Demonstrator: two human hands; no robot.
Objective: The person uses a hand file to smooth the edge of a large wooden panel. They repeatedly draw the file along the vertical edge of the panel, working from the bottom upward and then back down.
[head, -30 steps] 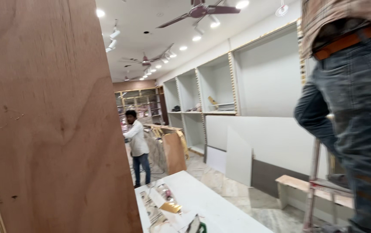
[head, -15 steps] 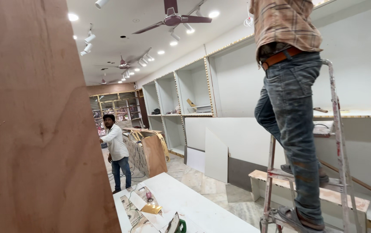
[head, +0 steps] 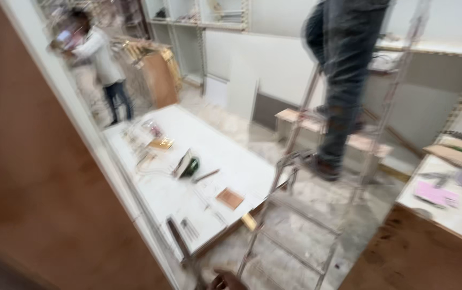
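Plywood, a large reddish-brown upright sheet (head: 32, 177), fills the left side of the head view, its pale edge running diagonally down towards the bottom; its top and left side are cut off by the frame. Neither of the person's own hands can be made out with certainty: a small dark brown shape (head: 225, 280) at the bottom edge, just right of the sheet's foot, is blurred and cropped, so finger state cannot be told. Right of the sheet lies a white flat board (head: 241, 161) strewn with small tools, too smeared to identify. Beyond the board, right of the sheet, a metal stepladder (head: 295, 215) carries a standing person in jeans (head: 344, 70), cut off above the waist. Far behind the board another person in a white shirt (head: 99, 56) stands blurred.
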